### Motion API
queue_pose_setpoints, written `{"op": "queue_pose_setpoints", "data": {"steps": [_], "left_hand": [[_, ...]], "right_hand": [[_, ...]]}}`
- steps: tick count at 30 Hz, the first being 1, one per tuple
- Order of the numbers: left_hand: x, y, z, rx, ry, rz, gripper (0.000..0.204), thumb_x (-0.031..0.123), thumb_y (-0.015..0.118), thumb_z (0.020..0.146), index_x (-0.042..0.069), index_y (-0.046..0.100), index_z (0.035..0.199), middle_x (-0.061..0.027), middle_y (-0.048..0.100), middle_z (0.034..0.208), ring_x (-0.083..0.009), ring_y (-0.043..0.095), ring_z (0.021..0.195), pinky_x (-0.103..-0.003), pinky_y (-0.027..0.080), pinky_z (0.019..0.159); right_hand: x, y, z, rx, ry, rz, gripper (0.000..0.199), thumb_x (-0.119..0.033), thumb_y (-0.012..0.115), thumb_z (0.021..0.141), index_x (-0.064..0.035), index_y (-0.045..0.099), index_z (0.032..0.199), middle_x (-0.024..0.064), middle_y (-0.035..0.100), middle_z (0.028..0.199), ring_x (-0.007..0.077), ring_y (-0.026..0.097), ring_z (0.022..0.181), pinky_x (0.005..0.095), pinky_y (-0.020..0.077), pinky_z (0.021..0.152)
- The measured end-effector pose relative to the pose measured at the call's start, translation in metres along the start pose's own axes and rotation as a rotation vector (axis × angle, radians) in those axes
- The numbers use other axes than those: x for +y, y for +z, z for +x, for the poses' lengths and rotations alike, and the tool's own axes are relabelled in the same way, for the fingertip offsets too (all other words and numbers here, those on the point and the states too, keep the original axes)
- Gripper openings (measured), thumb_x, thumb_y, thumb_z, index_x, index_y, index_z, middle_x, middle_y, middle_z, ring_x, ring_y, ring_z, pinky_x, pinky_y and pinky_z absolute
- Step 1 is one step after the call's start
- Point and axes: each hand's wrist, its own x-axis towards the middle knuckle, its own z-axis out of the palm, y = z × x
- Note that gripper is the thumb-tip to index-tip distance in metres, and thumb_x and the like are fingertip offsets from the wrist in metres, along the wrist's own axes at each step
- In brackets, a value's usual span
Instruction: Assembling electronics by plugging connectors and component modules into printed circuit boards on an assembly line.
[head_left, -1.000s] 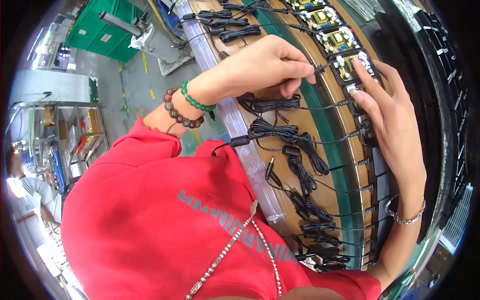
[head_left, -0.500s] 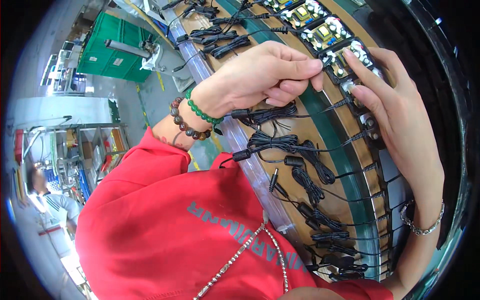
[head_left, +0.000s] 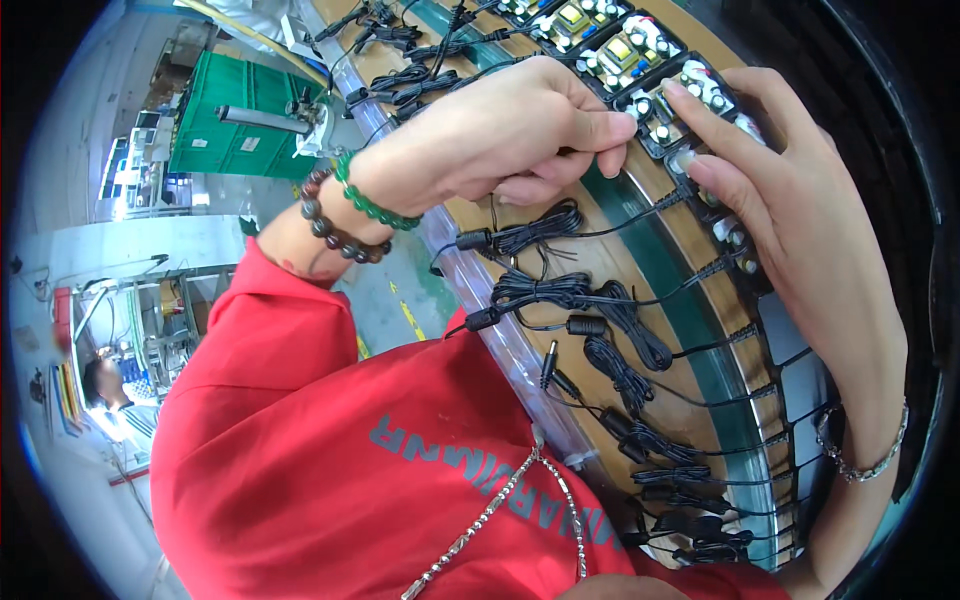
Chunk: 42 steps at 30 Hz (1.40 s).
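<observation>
My left hand (head_left: 540,135), with green and brown bead bracelets at its wrist, is closed in a pinch at the near edge of an open black adapter case (head_left: 655,137). Whatever its thumb and forefinger hold is hidden. A small circuit board with white-capped parts (head_left: 700,88) fills that case. My right hand (head_left: 800,170) reaches over from the far side, fingers apart. Its index fingertip touches the board, and its thumb lies by the neighbouring unit (head_left: 712,195). Bundled black cords (head_left: 545,290) run from the units toward me.
More open adapter units with yellow transformers (head_left: 620,55) line the curved far rail. A green belt strip (head_left: 655,265) runs along the brown work surface. Clear plastic edging (head_left: 470,290) borders my side. Green crates (head_left: 235,120) and a seated person (head_left: 110,385) are off to the left.
My left hand has shifted slightly left and up in the picture, still pinched at the case edge. My right index finger stays on the board. The whole view has tilted a little.
</observation>
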Motion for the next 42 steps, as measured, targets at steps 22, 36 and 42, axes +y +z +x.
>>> {"op": "queue_pose_setpoints", "data": {"steps": [22, 36, 42], "left_hand": [[-0.085, 0.013, 0.022, 1.029, 1.159, 0.839, 0.029, 0.026, 0.071, 0.093, 0.002, 0.063, 0.106, -0.0145, 0.062, 0.103, -0.0326, 0.059, 0.098, -0.042, 0.05, 0.082], [-0.063, -0.017, 0.012, 0.383, 0.462, 0.211, 0.031, 0.028, 0.063, 0.102, -0.001, 0.074, 0.099, -0.001, 0.055, 0.066, -0.0134, 0.053, 0.061, -0.029, 0.042, 0.058], [-0.055, -0.019, 0.01, 0.213, 0.412, -0.091, 0.035, 0.032, 0.064, 0.103, 0.0, 0.075, 0.101, 0.0064, 0.044, 0.064, -0.0049, 0.039, 0.057, -0.024, 0.032, 0.053]], "right_hand": [[-0.018, -0.022, 0.019, -0.094, -0.074, -0.147, 0.039, -0.022, 0.055, 0.105, -0.008, 0.06, 0.141, 0.0182, 0.055, 0.139, 0.0336, 0.061, 0.119, 0.038, 0.0472, 0.102], [-0.011, -0.011, 0.045, -0.105, -0.105, -0.087, 0.04, -0.025, 0.055, 0.105, -0.0114, 0.059, 0.143, 0.0182, 0.056, 0.139, 0.0336, 0.063, 0.115, 0.0369, 0.0484, 0.099], [-0.008, -0.002, 0.044, -0.053, -0.078, -0.112, 0.039, -0.022, 0.056, 0.105, -0.0092, 0.06, 0.141, 0.0172, 0.057, 0.131, 0.032, 0.064, 0.107, 0.0372, 0.0493, 0.095]]}}
